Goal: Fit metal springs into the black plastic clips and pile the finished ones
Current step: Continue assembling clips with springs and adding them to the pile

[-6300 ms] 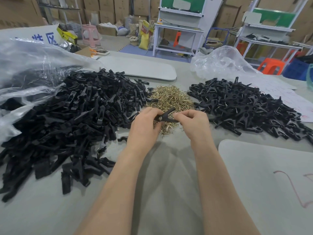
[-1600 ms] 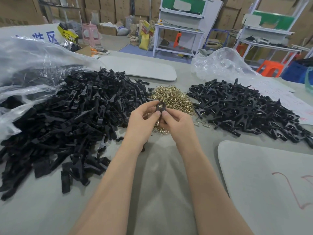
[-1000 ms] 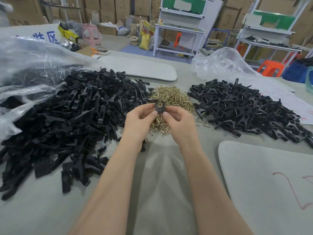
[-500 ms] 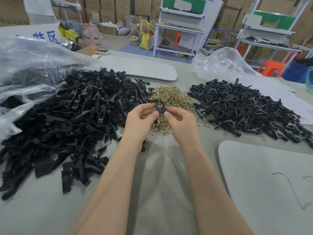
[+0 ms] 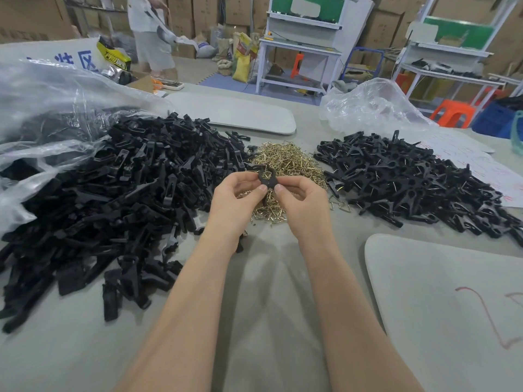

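A black plastic clip (image 5: 267, 178) is held between both hands above the near edge of the brass spring heap (image 5: 285, 171). My left hand (image 5: 236, 199) pinches its left side and my right hand (image 5: 301, 202) pinches its right side, thumbs nearly meeting. Whether a spring sits in it is hidden by my fingers. To the left spreads a large heap of loose black clip halves (image 5: 113, 207). On the right lies the pile of assembled clips (image 5: 410, 179) with metal springs showing.
A clear plastic bag (image 5: 42, 108) holding more black parts lies far left, another crumpled bag (image 5: 373, 106) at the back right. Grey boards lie at the back (image 5: 235, 114) and near right (image 5: 452, 306). A person (image 5: 150, 32) stands in the background among cartons and workbenches.
My hands stay over the springs with the clip, shifting only slightly as the fingers work it. A person has walked into view at the back left.
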The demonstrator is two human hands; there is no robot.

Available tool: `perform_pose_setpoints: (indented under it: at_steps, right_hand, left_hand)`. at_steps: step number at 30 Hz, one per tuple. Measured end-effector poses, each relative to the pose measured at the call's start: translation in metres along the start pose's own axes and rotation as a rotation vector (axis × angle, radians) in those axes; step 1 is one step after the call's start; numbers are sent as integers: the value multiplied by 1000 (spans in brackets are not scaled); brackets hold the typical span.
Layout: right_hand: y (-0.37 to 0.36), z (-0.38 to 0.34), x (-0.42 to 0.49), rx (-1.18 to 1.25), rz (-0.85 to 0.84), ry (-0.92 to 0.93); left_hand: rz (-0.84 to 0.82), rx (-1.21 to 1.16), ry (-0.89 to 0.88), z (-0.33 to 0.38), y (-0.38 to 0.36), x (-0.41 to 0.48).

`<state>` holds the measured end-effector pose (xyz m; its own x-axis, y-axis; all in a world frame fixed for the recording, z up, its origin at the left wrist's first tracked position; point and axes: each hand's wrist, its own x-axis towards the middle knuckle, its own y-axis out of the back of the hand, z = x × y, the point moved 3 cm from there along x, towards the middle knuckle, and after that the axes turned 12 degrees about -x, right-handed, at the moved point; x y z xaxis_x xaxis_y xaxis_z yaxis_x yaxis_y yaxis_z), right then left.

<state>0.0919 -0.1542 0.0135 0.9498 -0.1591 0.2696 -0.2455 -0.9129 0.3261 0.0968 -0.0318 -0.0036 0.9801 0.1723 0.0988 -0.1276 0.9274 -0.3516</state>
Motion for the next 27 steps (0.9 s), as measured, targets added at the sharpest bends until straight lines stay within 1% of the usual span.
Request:
perform_pose_setpoints:
  at_steps: [8,13,20,27]
  right_hand:
    - [4,2,1,33,36,-28]
    - [1,1,1,29,-9,-34]
    - [4,2,1,68,39,-63]
    - [1,0,0,67,-21,-55]
  left_hand:
    - [3,-24,2,-1,0,1]
    - [0,30,-15,1,-1,-1]
    - [-1,0,-16,4,-2,-3]
    - [-21,19,-22,3,-1,-3]
